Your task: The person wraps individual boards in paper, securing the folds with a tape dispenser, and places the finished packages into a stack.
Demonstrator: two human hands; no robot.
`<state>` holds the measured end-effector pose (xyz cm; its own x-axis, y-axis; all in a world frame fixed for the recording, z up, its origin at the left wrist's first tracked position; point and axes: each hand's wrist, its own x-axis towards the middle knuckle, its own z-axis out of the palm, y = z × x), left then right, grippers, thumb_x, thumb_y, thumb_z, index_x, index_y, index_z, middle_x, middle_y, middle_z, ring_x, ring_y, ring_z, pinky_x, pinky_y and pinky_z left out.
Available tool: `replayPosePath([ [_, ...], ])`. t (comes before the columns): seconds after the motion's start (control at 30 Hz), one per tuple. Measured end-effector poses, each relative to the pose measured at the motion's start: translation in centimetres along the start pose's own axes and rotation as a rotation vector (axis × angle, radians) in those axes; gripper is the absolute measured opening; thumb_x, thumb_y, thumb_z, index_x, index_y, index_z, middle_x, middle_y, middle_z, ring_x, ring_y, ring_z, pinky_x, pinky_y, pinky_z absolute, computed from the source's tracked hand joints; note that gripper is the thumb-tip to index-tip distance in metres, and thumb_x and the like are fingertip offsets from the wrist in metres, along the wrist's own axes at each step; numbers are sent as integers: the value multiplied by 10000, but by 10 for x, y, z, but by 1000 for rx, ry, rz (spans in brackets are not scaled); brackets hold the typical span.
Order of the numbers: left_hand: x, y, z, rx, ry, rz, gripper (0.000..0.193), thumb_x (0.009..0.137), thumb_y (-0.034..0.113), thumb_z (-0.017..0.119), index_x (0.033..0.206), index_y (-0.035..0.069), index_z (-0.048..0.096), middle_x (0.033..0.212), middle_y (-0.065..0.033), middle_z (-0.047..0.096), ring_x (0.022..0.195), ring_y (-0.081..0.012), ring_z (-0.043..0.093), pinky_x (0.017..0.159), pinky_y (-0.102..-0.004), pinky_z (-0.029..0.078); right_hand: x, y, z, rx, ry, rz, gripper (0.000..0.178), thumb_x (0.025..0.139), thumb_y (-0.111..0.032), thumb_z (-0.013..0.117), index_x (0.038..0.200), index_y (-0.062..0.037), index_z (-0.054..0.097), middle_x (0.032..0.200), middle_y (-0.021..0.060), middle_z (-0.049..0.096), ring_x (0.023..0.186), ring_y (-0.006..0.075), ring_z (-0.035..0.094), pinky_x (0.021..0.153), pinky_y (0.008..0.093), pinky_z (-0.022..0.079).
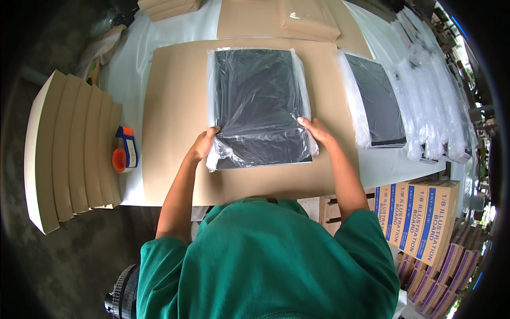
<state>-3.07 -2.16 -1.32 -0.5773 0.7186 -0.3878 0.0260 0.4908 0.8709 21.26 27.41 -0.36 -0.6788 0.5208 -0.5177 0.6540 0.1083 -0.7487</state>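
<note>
A black board in a clear plastic bag (257,90) lies flat in front of me on a large brown cardboard sheet (172,106). My left hand (204,143) grips its left side near the lower end, thumb on top. On the opposite side, my right hand (317,132) pinches the plastic, also with the thumb above. The fingers of both hands are partly hidden at the bag's edges. Creases run across the plastic between my hands, and a strip of black board shows below the wrinkled film at the near end.
Another bagged black board (374,101) lies to the right, beside a row of plastic-wrapped packs (433,101). Leaning at the left are folded brown cartons (74,149) and a blue tape dispenser (126,150). Brown boxes with blue bands (419,218) stand below the table's right side.
</note>
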Motion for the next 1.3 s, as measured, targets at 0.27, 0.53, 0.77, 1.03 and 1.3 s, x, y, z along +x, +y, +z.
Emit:
replayPosePath([
  [0.27, -25, 66, -39, 470, -46, -301, 765, 832, 641, 328, 868, -53, 647, 742, -188, 645, 723, -261, 641, 787, -370, 464, -5, 11, -31, -189, 223, 115, 793, 760, -695, 464, 942, 57, 638, 762, 149, 636, 740, 230, 618, 692, 352, 463],
  [0.53, -70, -50, -163, 808, 665, -337, 436, 782, 367, 530, 1068, 45, 599, 1033, -211, 604, 977, -351, 575, 833, -438, 455, -98, 105, -61, -699, 1082, 359, 466, 832, -374, 509, 1117, -13, 585, 1101, 191, 591, 1063, 336, 531, 902, 395, 410],
  [0.77, -81, -65, -178, 751, 665, -200, 441, 758, 326, 534, 1110, 66, 590, 988, -217, 614, 964, -372, 569, 841, -440, 446, -137, 136, -51, -483, 654, 291, 520, 823, -368, 516, 1158, 30, 533, 1133, 248, 553, 1072, 383, 515, 923, 412, 390],
  [1.03, -82, -34, -206, 337, 502, -100, 350, 747, 292, 614, 999, 52, 648, 743, -113, 640, 687, -198, 616, 638, -326, 474, -165, 176, -35, -414, 655, 365, 522, 816, -321, 559, 1149, 79, 517, 1122, 256, 560, 1073, 372, 523, 922, 376, 386],
  [1.3, -135, -40, -196, 578, -96, -149, 377, 812, 327, 597, 914, -35, 628, 668, -89, 608, 617, -145, 556, 579, -317, 435, -187, 174, -2, 375, 936, 342, 633, 764, -243, 636, 1258, 66, 390, 1080, 172, 558, 989, 241, 542, 816, 342, 440],
])
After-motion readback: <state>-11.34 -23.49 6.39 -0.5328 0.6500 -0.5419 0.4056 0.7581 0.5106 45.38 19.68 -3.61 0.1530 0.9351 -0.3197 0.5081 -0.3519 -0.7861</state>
